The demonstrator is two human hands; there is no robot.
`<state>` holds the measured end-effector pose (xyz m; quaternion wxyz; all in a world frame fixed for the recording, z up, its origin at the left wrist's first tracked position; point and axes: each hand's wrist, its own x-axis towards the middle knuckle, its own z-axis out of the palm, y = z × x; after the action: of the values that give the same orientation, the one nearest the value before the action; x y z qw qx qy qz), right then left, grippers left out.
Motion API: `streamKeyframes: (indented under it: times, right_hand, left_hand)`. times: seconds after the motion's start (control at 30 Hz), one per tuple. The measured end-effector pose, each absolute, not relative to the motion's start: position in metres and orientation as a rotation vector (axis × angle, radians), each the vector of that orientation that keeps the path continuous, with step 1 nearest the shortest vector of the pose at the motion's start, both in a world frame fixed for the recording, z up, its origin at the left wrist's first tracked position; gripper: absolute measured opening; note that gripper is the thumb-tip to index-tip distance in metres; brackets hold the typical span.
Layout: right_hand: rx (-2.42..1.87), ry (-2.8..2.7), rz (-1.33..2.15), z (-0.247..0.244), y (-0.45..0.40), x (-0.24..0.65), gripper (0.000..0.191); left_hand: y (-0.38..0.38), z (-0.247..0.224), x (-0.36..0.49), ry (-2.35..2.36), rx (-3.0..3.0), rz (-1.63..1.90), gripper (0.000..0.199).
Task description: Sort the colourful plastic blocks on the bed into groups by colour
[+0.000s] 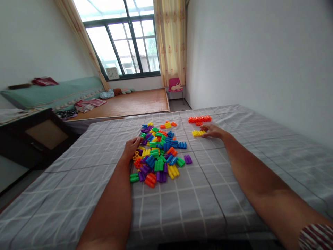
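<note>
A loose heap of plastic tube-shaped toy blocks point(159, 165) in green, blue, purple, yellow and orange lies on the checked cloth. At the heap's left edge is my left hand point(132, 146), its fingers drawn together against the blocks; whatever they hold is hidden. To the right, my right hand point(212, 131) has its fingers closed on the end of a short row of yellow toy blocks point(197, 133) lying on the cloth. Just beyond that sits a longer row of orange toy blocks point(199, 119), lined up side by side, with a small orange piece in front of it.
A grey checked cloth point(182, 208) covers the surface under the blocks. Past its far edge stands a wooden-topped bed point(137, 102) with clothes on it. A dark cabinet point(39, 139) is at the left, a pink chair point(174, 84) by the curtain, and a white wall point(260, 59) along the right.
</note>
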<state>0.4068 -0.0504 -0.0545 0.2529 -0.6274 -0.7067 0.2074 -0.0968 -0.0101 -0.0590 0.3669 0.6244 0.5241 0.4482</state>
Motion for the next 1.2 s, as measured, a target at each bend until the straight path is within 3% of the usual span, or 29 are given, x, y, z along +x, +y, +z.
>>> streamKeyframes:
  times: [0.37,0.67,0.87,1.1,1.2]
  right_hand:
    - [-1.677,-2.097,0.332,-0.049,-0.051,0.376,0.045]
    - [-1.642,-1.952,0.445,-0.052,-0.056,0.379,0.042]
    - [-1.671,-1.944,0.506,-0.051,-0.056,0.381,0.046]
    - [-1.718,-1.95,0.719,-0.04,-0.059,0.413,0.073]
    - [-1.819,-1.955,0.772,-0.037,-0.062,0.424,0.066]
  left_hand:
    - [-0.012,-0.057,-0.096,1.359,1.602,1.141,0.059]
    - [-0.015,-0.053,-0.095,1.381,1.612,1.128,0.056]
    - [-0.019,-0.05,-0.094,1.384,1.605,1.117,0.057]
    - [-0.016,-0.053,-0.095,1.375,1.611,1.12,0.059]
    - [-0.015,-0.054,-0.096,1.394,1.612,1.115,0.059]
